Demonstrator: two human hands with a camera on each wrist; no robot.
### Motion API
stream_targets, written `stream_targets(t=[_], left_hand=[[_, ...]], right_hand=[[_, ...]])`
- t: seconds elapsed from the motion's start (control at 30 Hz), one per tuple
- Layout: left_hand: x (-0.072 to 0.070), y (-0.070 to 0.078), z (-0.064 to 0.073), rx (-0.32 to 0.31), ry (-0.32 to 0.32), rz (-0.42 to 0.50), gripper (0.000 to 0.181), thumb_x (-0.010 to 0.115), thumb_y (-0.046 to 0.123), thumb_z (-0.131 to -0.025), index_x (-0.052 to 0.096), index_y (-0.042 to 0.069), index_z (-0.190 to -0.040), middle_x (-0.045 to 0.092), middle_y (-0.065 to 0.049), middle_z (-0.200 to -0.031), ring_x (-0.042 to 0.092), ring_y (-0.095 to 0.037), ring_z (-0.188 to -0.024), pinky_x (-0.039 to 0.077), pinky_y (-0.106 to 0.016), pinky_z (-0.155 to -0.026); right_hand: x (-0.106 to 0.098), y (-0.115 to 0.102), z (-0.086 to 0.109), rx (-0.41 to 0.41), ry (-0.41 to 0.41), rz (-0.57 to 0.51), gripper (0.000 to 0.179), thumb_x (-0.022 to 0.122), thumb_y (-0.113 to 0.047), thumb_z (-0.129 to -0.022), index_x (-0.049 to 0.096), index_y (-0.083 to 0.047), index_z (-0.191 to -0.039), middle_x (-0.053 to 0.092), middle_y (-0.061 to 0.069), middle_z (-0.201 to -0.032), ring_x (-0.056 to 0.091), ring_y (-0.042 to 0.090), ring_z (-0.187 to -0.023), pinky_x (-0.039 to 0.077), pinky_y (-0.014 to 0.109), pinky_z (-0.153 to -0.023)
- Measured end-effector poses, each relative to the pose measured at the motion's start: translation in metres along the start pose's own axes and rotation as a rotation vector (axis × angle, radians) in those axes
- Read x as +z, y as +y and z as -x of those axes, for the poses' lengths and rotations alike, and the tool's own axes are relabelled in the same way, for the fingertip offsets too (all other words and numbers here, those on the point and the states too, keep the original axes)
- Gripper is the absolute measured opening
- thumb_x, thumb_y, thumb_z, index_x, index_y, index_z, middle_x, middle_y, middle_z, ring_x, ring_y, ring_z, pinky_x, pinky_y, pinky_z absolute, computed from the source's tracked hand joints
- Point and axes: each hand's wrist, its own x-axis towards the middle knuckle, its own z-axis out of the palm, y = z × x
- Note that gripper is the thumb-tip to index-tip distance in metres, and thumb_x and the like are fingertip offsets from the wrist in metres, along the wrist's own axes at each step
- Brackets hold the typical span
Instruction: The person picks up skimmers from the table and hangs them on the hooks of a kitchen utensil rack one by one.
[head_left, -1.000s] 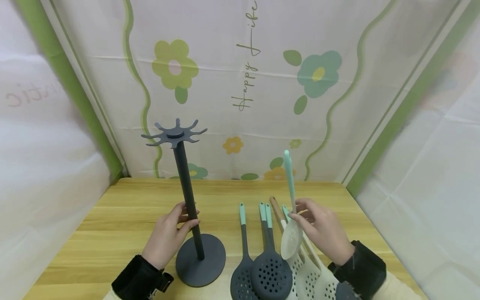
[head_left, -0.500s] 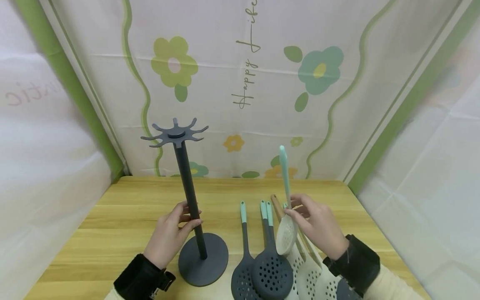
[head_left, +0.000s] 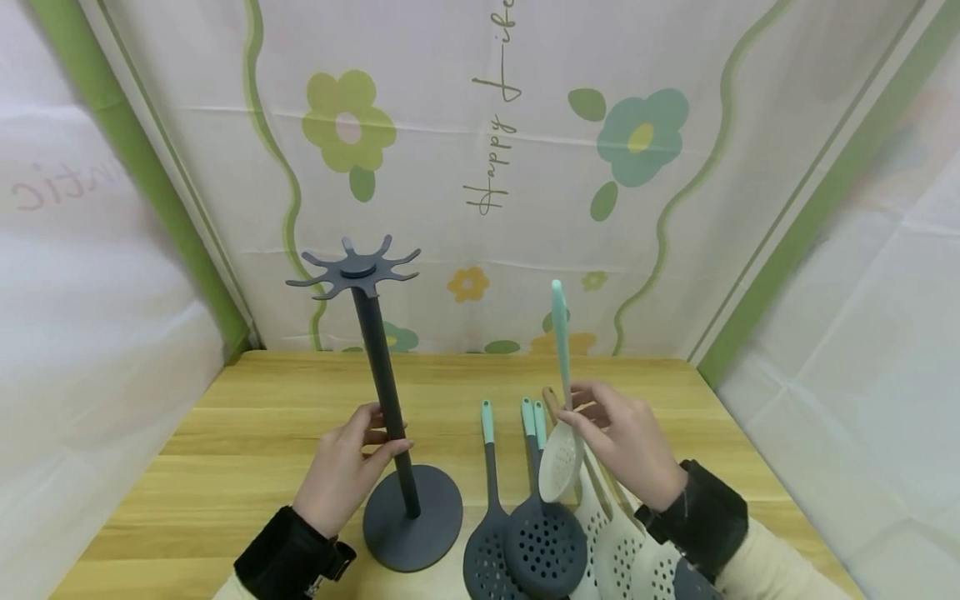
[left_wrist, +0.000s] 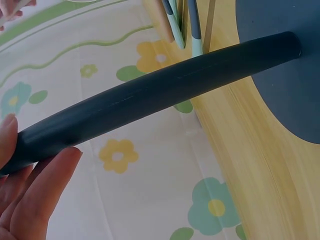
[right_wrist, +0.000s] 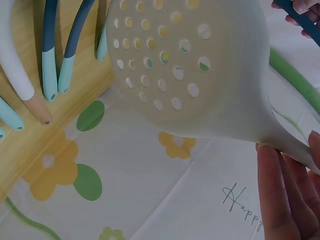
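Fingers of my left hand curl round the dark stand; right of that stand, my right hand pinches a pale perforated skimmer just above its bowl, the mint handle pointing upward.

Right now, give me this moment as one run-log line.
left fingers: gripping black stand; right fingers: gripping white skimmer at neck; skimmer: handle up, apart from stand; other utensils: on table

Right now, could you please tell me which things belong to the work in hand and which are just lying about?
In use:
dark stand, in the left hand
white strainer, in the right hand

Lying about, perhaps for later:
dark utensils
other white utensils
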Motion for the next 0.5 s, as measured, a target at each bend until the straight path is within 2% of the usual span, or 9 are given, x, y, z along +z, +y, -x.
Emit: stream_targets(t=[0.17,0.5], left_hand=[[0.002,0.001,0.000,-0.007,0.009,-0.016,0.038,0.073,0.010,-0.088,0.059,0.005,-0.123,0.071,-0.010,-0.106,0.073,-0.024,-0.093,0.062,-0.025,-0.073],[0.008,0.005,-0.001,-0.021,0.035,-0.046,0.039,0.075,0.011,-0.087,0.059,0.004,-0.121,0.071,-0.011,-0.106,0.073,-0.022,-0.090,0.061,-0.023,-0.071]], right_hand=[[0.001,-0.004,-0.002,-0.028,0.012,0.008,0.023,0.074,0.000,-0.086,0.064,-0.001,-0.107,0.074,0.006,-0.087,0.072,0.014,-0.075,0.060,0.023,-0.063],[0.005,-0.012,-0.003,-0.035,0.014,-0.034,0.023,0.073,-0.001,-0.087,0.065,-0.003,-0.109,0.074,0.006,-0.090,0.073,0.015,-0.073,0.060,0.022,-0.065]])
